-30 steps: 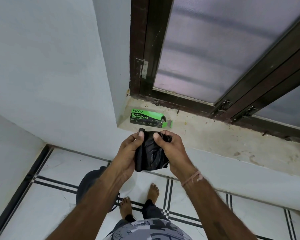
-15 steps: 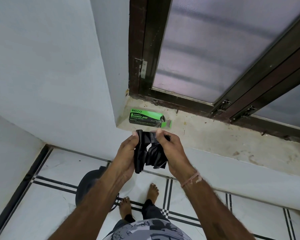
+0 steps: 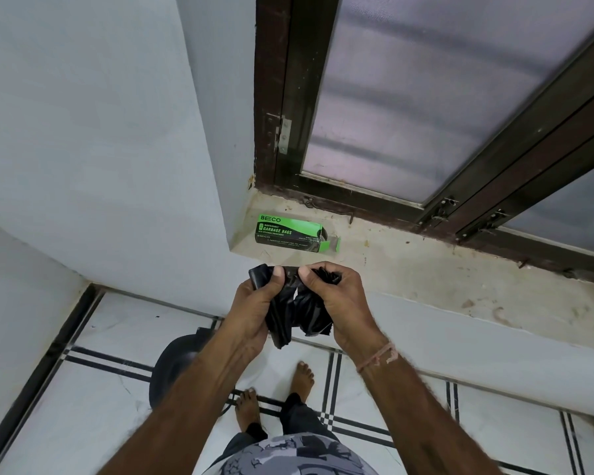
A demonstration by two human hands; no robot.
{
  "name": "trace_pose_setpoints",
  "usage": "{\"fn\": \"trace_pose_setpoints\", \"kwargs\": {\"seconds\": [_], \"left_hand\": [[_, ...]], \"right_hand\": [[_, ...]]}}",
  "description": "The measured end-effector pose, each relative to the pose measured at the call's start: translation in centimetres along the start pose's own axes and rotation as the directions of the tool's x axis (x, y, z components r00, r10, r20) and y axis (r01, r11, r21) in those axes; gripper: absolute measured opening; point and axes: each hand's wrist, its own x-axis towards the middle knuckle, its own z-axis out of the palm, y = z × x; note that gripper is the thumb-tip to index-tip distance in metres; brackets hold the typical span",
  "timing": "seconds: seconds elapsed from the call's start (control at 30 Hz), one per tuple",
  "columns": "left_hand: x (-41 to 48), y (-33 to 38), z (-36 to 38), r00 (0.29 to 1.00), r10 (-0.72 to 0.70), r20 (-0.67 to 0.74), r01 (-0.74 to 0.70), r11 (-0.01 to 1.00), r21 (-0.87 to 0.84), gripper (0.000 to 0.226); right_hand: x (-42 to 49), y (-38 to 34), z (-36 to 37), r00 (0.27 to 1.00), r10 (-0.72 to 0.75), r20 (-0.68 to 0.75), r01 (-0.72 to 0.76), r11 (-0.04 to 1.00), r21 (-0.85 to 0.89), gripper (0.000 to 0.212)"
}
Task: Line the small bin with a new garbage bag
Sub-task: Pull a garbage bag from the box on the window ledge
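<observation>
- A folded black garbage bag (image 3: 297,313) is pinched at its top edge by the left hand (image 3: 254,310) and right hand (image 3: 343,303), fingers closed, probably to find its mouth.
- The small bin (image 3: 172,368), partly hidden, is left on the floor below.

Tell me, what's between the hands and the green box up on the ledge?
Nothing. In the head view, only bare, stained ledge lies between the green box and the hands holding the black garbage bag.

Both hands, left hand (image 3: 254,308) and right hand (image 3: 340,299), pinch a crumpled black garbage bag (image 3: 297,311) above the dark bin (image 3: 172,368).
</observation>
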Motion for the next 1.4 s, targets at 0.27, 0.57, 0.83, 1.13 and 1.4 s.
{"fn": "trace_pose_setpoints", "kwargs": {"seconds": [0.27,0.57,0.83,1.13,1.4], "left_hand": [[0.3,-1.0,1.0,0.987,-0.083,-0.136,0.064,0.988,-0.139,0.022],[0.5,-1.3,1.9,0.982,-0.090,-0.165,0.045,0.965,-0.257,0.021],[1.0,-0.4,1.4,0.986,-0.017,-0.168,-0.059,0.897,-0.438,0.029],[2.3,1.7,-1.6,0.975,0.160,-0.154,-0.184,0.970,-0.157,0.028],[2.0,1.2,-1.2,0.991,0.088,-0.102,-0.100,0.987,-0.127,0.022]], "right_hand": [[0.0,0.7,1.1,0.992,0.032,-0.120,-0.021,0.996,0.091,0.011],[-0.5,0.4,2.1,0.981,0.099,-0.168,-0.030,0.928,0.371,0.009],[0.6,-0.7,0.3,0.978,0.152,-0.143,-0.056,0.851,0.522,0.018],[1.9,-0.5,-4.1,0.995,-0.002,-0.095,0.024,0.970,0.241,0.016],[1.4,-0.3,-4.6,0.994,-0.106,-0.019,0.100,0.978,-0.182,0.021]]}}
